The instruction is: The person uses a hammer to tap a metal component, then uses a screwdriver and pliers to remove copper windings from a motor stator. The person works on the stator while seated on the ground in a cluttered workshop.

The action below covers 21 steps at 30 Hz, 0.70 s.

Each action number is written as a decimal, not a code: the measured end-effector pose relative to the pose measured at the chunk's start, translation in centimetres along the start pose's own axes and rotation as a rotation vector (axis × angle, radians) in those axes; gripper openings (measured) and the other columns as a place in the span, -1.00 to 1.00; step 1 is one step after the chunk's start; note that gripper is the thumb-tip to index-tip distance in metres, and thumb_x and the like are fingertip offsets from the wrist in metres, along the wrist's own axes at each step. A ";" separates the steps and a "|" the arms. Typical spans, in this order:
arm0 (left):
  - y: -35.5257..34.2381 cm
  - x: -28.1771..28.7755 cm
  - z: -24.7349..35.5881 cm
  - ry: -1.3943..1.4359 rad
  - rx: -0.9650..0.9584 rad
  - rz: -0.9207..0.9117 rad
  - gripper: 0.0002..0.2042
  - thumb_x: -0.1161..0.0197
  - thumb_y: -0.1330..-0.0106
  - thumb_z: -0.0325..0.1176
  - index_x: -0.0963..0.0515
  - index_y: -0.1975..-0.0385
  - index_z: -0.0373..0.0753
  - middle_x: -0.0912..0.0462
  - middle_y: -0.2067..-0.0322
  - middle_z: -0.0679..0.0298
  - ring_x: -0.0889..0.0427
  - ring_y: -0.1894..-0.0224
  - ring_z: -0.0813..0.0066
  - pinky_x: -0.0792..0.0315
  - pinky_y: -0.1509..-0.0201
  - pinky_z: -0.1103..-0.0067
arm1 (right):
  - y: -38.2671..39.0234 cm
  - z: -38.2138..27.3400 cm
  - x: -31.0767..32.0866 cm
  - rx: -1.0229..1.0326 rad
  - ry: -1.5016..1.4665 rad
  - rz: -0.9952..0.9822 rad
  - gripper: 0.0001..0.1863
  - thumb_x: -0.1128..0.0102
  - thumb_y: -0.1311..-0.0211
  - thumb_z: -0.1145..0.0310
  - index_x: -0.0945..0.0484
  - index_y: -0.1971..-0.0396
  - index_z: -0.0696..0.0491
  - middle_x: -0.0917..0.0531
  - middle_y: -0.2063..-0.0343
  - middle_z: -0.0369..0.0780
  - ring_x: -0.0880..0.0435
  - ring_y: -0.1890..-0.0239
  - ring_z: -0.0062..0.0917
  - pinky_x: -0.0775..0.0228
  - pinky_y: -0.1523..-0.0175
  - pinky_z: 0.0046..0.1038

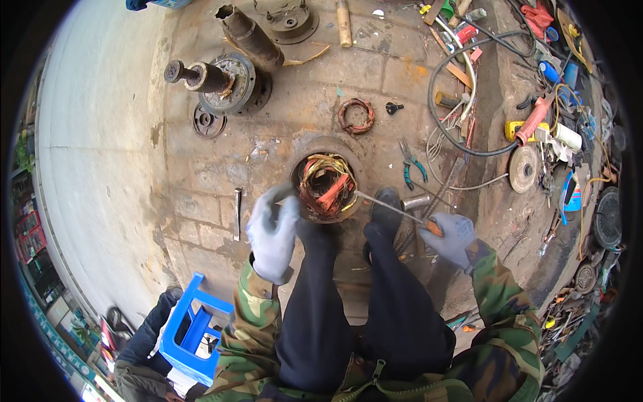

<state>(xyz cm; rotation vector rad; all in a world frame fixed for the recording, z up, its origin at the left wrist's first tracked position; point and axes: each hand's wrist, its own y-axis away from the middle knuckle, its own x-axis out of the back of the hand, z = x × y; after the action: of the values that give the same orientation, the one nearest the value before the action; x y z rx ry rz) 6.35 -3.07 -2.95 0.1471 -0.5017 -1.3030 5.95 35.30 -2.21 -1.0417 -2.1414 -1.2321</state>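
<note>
- Looking down through the head view, find the round, rust-brown metal housing (326,145) on the brown paved floor (348,70), at 12 o'clock from the dark-trousered legs (315,295); tangled red-and-yellow windings (328,191) lie inside it.
- The grey-gloved right hand (450,238), out at 4 o'clock from the housing, has its grip closed around the orange handle of a long, steel-shafted screwdriver (395,209); the tip is at the windings' 4 o'clock edge, contact unclear.
- The grey-gloved left hand (271,231), at about 7:30, is blurred; its grip is loosely parted, with nothing seen in it.
- To pry well, I'd seat the tip under one strand, lever gently against the rim, and steady the housing with the left palm, fingers clear of the tip's path.
- Mind the dark shoe (387,211) beside the shaft: a slip could catch it.
</note>
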 end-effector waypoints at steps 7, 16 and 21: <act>-4.6 -4.1 3.4 -0.536 0.124 -0.538 -0.32 -0.45 -0.32 0.09 -0.49 -0.19 -0.38 -0.77 0.12 -0.15 -0.79 0.01 -0.04 -0.60 -0.11 0.21 | 0.2 -1.0 0.3 -0.059 -0.046 0.047 -0.64 -0.45 -0.34 0.03 -0.64 0.30 0.04 -0.69 0.41 -0.04 -0.74 0.30 -0.03 -0.56 0.20 -0.13; -4.9 -5.7 1.1 -0.587 0.119 -0.412 -0.54 -0.49 -0.29 -0.12 -0.57 0.04 -0.38 -0.76 0.34 0.01 -0.79 0.26 0.12 -0.62 0.09 0.30 | -0.6 -1.8 -0.6 -0.093 -0.126 0.034 -0.64 -0.45 -0.35 0.04 -0.66 0.24 0.05 -0.70 0.37 -0.02 -0.74 0.27 -0.02 -0.56 0.19 -0.15; -2.7 -4.1 -0.9 0.450 0.348 -0.198 -0.72 -0.47 -0.36 -0.50 -0.62 -0.02 -0.34 -0.69 0.32 0.39 -0.61 0.30 0.71 -0.53 0.23 0.63 | 0.1 -1.9 -0.6 -0.083 -0.118 0.043 -0.65 -0.46 -0.35 0.07 -0.64 0.25 0.07 -0.68 0.40 0.00 -0.73 0.28 0.03 -0.54 0.20 -0.10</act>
<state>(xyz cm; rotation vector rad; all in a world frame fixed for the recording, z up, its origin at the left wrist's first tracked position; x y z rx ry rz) 3.67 -0.09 -5.82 0.7777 -0.3269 -1.3142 6.39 33.45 -1.61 -1.2171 -2.1588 -1.2782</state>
